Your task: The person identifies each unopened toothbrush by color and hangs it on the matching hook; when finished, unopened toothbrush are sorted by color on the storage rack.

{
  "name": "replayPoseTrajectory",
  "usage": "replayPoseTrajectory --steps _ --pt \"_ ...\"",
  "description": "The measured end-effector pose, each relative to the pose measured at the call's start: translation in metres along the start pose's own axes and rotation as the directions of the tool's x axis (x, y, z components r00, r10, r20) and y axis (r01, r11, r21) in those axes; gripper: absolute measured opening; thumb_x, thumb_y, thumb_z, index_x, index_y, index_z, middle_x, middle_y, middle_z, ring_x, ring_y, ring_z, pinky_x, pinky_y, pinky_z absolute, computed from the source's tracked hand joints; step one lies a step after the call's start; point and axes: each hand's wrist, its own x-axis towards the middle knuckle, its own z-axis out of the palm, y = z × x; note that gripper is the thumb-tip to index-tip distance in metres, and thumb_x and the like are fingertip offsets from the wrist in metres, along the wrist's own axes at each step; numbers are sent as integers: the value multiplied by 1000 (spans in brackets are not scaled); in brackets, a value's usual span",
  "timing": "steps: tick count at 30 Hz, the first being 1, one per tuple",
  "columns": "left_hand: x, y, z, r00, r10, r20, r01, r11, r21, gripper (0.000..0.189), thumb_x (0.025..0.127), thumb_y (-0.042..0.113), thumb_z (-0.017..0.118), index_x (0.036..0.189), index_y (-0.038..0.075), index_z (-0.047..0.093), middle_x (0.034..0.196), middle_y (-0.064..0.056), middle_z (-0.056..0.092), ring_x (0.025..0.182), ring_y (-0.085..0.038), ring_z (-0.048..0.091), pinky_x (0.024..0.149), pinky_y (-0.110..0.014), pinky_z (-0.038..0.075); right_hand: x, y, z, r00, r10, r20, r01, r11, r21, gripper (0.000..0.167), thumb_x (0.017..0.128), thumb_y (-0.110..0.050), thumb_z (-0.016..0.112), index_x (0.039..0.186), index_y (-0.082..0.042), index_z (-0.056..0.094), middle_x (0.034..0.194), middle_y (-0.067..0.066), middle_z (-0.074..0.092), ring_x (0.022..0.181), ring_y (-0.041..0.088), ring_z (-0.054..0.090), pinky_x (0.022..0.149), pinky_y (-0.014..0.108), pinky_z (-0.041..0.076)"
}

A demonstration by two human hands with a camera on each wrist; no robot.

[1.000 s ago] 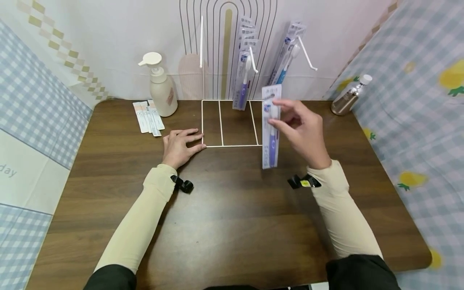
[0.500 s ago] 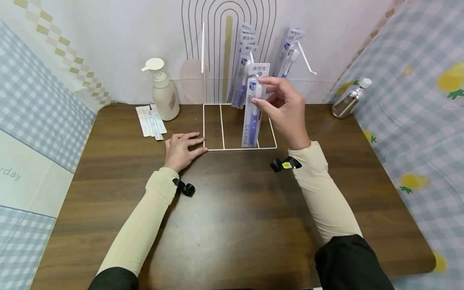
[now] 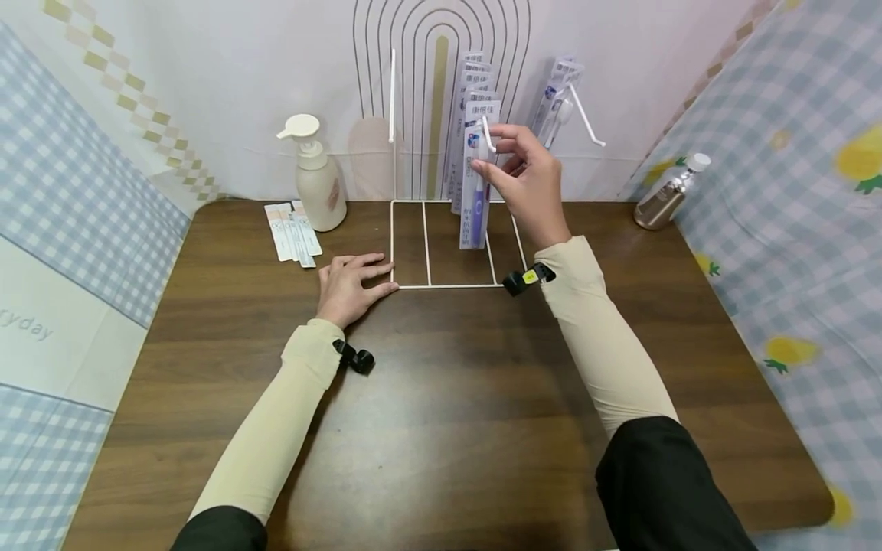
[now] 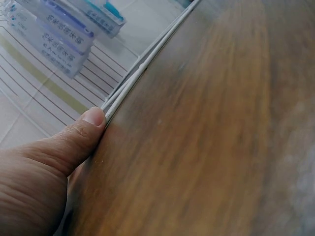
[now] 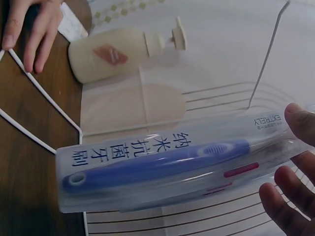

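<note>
My right hand (image 3: pixel 529 180) pinches a packaged purple toothbrush (image 3: pixel 472 218) by the upper part of its blister pack, thumb in front. The pack hangs upright at the middle hook (image 3: pixel 486 132) of a white wire rack (image 3: pixel 448 287), its top card right at the hook's tip. In the right wrist view the purple handle (image 5: pixel 157 164) shows through clear plastic. More toothbrush packs (image 3: pixel 475 76) hang behind it on that hook. My left hand (image 3: pixel 350 289) rests on the table with fingers spread, fingertips against the rack base's left side; the left wrist view shows the thumb (image 4: pixel 88 125) at the wire.
Blue toothbrush packs (image 3: pixel 555 96) hang on the right hook (image 3: pixel 586 115); a left prong (image 3: pixel 393 99) carries nothing. A pump bottle (image 3: pixel 321 187) and several flat slim packets (image 3: pixel 292 233) stand and lie at left. A silver bottle (image 3: pixel 664 199) stands at the back right.
My right hand has moved left and away from me, bringing the purple toothbrush pack from in front of the rack to the middle hook. My left hand stays at the rack's left corner.
</note>
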Motion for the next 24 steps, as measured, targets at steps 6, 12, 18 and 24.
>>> replayPoseTrajectory --steps 6,12,18,24 --pt "2 2 4 1000 1 0 -1 1000 -9 48 93 49 80 136 30 74 153 4 59 136 -32 44 109 -56 22 11 11 5 1000 19 -7 -19 1000 17 43 88 -13 89 126 -3 70 100 13 76 66 17 52 65 26 44" --pt "4 1 5 1000 12 -8 -12 1000 -6 48 93 50 80 136 29 74 153 4 59 135 -31 44 109 -56 22 12 12 2 1000 8 1 -8 1000 6 42 88 -12 88 125 -3 69 100 13 75 67 17 53 66 27 44" --pt "5 -2 3 1000 18 -17 -18 1000 -9 48 93 48 80 136 29 74 153 3 59 135 -32 45 109 -57 22 6 9 -2 999 0 49 1 1000 -26 42 90 -14 88 127 -6 70 112 13 77 70 17 56 69 27 47" --pt "0 -6 -1 1000 15 2 -15 1000 -22 50 95 48 78 140 26 72 154 0 58 136 -35 45 109 -60 22 -18 10 -18 988 -16 154 35 992 -123 37 95 -14 81 130 -9 70 125 9 75 75 19 62 71 29 51"
